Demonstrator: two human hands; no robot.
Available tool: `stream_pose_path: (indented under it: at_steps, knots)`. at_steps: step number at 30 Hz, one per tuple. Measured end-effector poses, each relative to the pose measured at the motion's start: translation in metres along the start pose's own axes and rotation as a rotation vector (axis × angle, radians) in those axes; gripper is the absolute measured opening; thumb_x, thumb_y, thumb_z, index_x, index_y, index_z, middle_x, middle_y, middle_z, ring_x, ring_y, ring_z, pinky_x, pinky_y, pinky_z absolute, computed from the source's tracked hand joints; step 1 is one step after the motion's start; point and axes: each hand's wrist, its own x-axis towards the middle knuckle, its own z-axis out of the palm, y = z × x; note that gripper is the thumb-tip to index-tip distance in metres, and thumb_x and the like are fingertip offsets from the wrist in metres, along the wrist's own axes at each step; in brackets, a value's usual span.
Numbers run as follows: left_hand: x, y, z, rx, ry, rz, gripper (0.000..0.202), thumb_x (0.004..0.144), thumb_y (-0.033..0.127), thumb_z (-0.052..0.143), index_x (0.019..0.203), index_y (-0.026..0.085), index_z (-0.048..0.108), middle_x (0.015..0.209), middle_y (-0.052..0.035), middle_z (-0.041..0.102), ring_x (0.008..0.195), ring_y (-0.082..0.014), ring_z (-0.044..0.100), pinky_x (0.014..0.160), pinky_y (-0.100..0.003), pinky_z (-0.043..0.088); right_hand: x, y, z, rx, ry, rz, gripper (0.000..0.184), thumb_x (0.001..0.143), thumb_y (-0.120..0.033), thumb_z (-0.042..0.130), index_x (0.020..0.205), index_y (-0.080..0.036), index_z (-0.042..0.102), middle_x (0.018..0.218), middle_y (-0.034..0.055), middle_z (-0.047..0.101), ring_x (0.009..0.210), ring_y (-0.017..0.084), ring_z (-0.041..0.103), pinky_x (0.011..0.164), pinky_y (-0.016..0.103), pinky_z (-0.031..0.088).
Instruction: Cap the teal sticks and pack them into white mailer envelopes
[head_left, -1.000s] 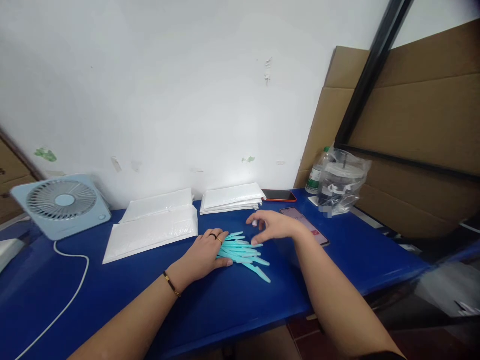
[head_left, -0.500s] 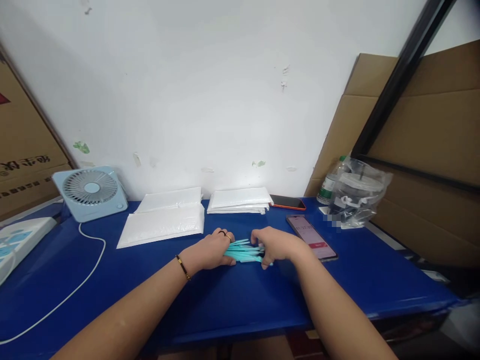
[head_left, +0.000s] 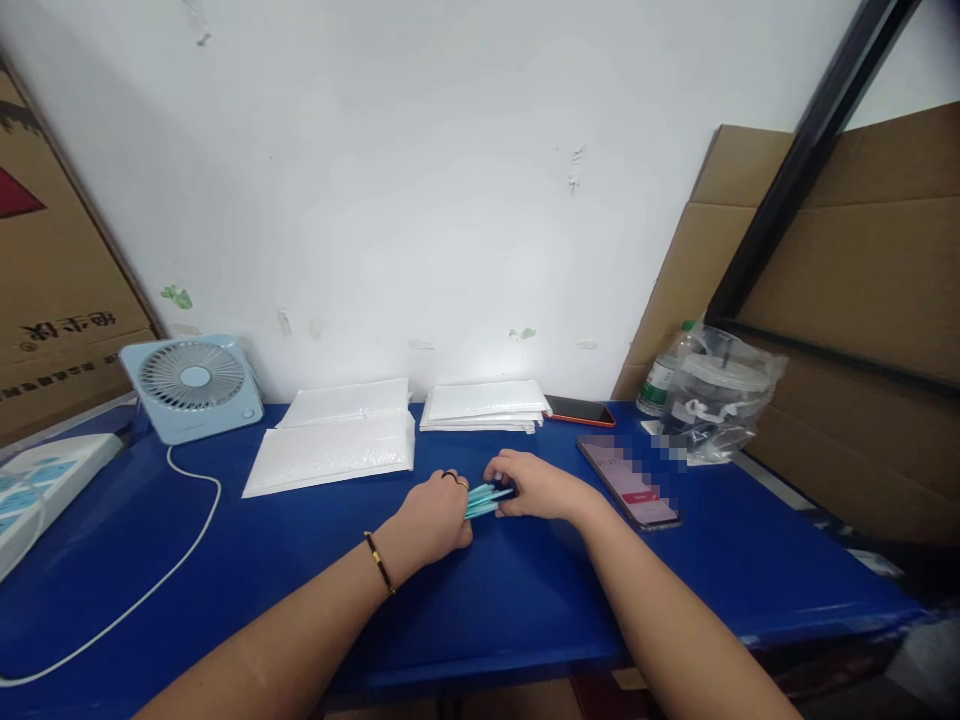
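My left hand (head_left: 437, 515) is closed round a bundle of thin turquoise sticks (head_left: 481, 500) just above the blue tabletop. Their exact kind cannot be made out. The left palm and fingers cover one end of the bundle. At the other end, my right hand (head_left: 534, 487) has its thumb and fingers curled in on the stick tips. A phone (head_left: 630, 482) with a lit screen lies right of my right hand. Beyond the hands lie white padded envelopes (head_left: 337, 450) on the left and a stack of white envelopes (head_left: 484, 402) at the centre.
A light blue fan (head_left: 193, 385) with a white cable stands at the left, beside a power strip (head_left: 45, 495). A second phone (head_left: 579, 410) lies by the wall. At the right are a bottle (head_left: 658, 378) and a bagged cup (head_left: 720, 395). Cardboard (head_left: 862, 280) flanks the blue table (head_left: 525, 610).
The sticks are gathered into a tighter bundle, with less of them showing. My right hand has drawn left and its fingers have closed in. The view has shifted slightly.
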Motion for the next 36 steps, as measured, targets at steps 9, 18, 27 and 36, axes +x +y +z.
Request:
stream_pose_path:
  at_steps: [9,18,27,36]
  knots:
    - [0.005,-0.009,0.003,0.031,0.019,-0.016,0.023,0.075,0.015,0.045,0.095,0.010,0.055,0.085,-0.0147,0.064,0.076,-0.0291,0.063,0.067,-0.040,0.049,-0.002,-0.012,0.000,0.150,-0.044,-0.037,0.029,0.071,-0.007,0.050,0.097,-0.020,0.052,0.081,-0.0009,0.058,0.069,0.012,0.051,0.060,0.022,0.036]
    - [0.012,-0.020,0.006,-0.153,0.119,-0.037,0.030,0.075,0.018,0.048,0.104,0.013,0.049,0.089,-0.0131,0.066,0.081,-0.0274,0.064,0.070,-0.036,0.048,0.017,-0.044,0.024,0.403,0.386,0.095,0.033,0.092,-0.045,0.034,0.111,-0.021,0.046,0.100,0.0044,0.057,0.092,0.017,0.053,0.083,0.031,0.041]
    - [0.011,-0.026,-0.005,-0.373,0.200,-0.074,0.039,0.071,0.019,0.054,0.107,0.017,0.040,0.081,-0.0060,0.063,0.073,-0.0224,0.062,0.061,-0.029,0.042,0.007,-0.038,0.016,0.320,0.335,0.062,0.097,0.064,-0.055,0.070,0.143,-0.028,0.021,0.144,0.0095,0.025,0.127,0.028,0.033,0.102,0.042,0.035]
    - [0.016,-0.029,-0.014,-0.986,0.473,-0.147,0.029,0.068,0.029,0.062,0.091,0.020,0.048,0.071,0.0032,0.056,0.061,-0.0131,0.054,0.058,-0.025,0.041,0.010,-0.042,0.016,0.574,0.437,-0.095,0.069,0.085,-0.051,0.048,0.143,-0.029,0.020,0.148,0.0062,0.026,0.136,0.024,0.022,0.111,0.047,0.018]
